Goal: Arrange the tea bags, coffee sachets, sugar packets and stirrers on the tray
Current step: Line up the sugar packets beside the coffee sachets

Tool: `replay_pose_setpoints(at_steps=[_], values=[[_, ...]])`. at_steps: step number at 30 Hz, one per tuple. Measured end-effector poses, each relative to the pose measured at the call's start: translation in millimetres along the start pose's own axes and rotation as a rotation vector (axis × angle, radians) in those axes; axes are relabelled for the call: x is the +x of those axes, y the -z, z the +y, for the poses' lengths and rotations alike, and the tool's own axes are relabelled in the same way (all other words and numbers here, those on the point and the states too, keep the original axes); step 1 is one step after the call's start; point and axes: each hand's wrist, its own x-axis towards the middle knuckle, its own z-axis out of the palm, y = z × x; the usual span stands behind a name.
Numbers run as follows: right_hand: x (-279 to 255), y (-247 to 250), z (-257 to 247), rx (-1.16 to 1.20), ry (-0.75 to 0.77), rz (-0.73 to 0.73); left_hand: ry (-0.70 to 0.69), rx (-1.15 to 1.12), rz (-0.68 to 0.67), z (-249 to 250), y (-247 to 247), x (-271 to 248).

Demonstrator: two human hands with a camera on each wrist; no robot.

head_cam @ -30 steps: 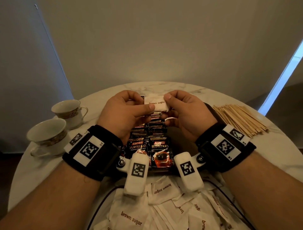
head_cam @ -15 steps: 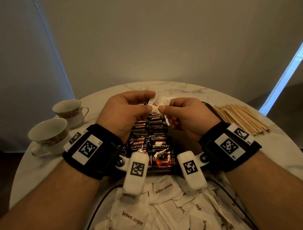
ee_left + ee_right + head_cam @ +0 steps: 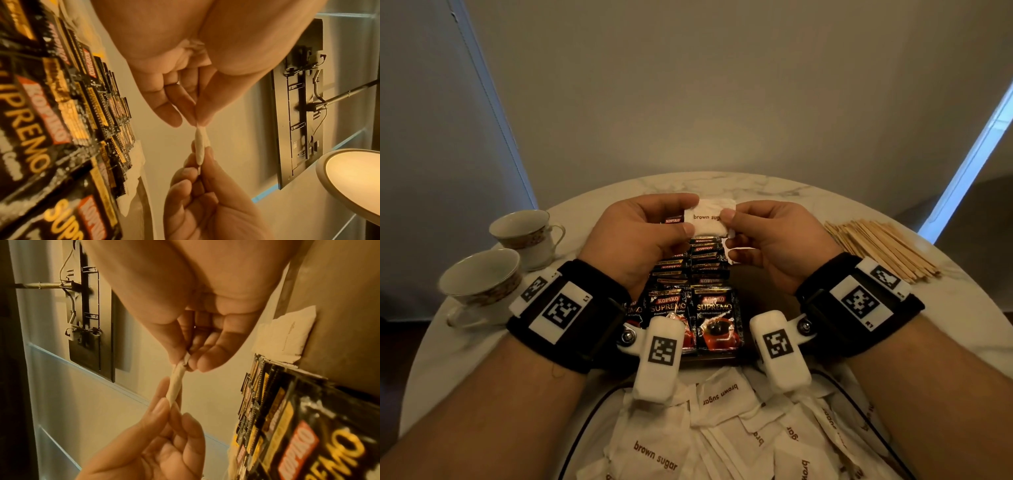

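So there's the round marble table [image 3: 774, 192] under everything, and on it the dark tray [image 3: 760, 284] with my rows of Kopiko Supremo coffee sachets [image 3: 714, 317] overlapping in at least two columns, too many to count cleanly. Nearer to me is a loose heap of brown sugar packets [image 3: 719, 394], also past counting. Off to my right is a pile of wooden stirrers [image 3: 880, 248]; to my left there are two teacups [image 3: 482, 279], one behind the other.

Both my hands are up above the far end of the coffee rows, wrists bent in toward each other, palms facing me-ish. My left hand [image 3: 640, 236] pinches one edge of a single brown sugar packet [image 3: 710, 219] between thumb and forefinger, and my right hand [image 3: 774, 243] pinches the opposite edge the same way, other fingers curled under. The packet hangs stretched between them in the air, label toward me, not touching the tray. From the wrist cams it shows edge-on, a thin white sliver [image 3: 200, 146] between the fingertips [image 3: 202, 365]. A couple more white packets [image 3: 287, 335] lie on the tray just past the coffee.
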Motion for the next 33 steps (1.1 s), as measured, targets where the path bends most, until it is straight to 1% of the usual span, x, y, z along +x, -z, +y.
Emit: replay_pose_setpoints(at_steps=[5, 7, 10, 12, 15, 18, 25, 30, 33], values=[[7, 8, 0, -0.094, 0.03, 0.068, -0.004, 0.048, 0.025, -4, -2, 1], [14, 16, 2, -0.115, 0.006, 0.156, -0.021, 0.082, 0.034, -6, 0, 2], [25, 36, 7, -0.133, -0.11, 0.32, -0.023, 0.098, 0.066, -6, 4, 4], [30, 47, 12, -0.157, -0.239, 0.355, -0.012, 0.092, 0.081, -4, 6, 4], [35, 53, 21, -0.184, -0.387, 0.335, -0.01, 0.1, 0.088, -4, 8, 5], [37, 54, 25, -0.213, -0.439, 0.314, -0.008, 0.101, 0.096, -4, 8, 6], [35, 50, 21, -0.274, -0.478, 0.278, 0.008, 0.079, 0.106, -1, 10, 6], [30, 48, 17, -0.287, -0.438, 0.237, 0.024, 0.075, 0.112, -1, 10, 6], [29, 47, 17, -0.293, -0.449, 0.236, 0.031, 0.064, 0.118, -1, 10, 7]])
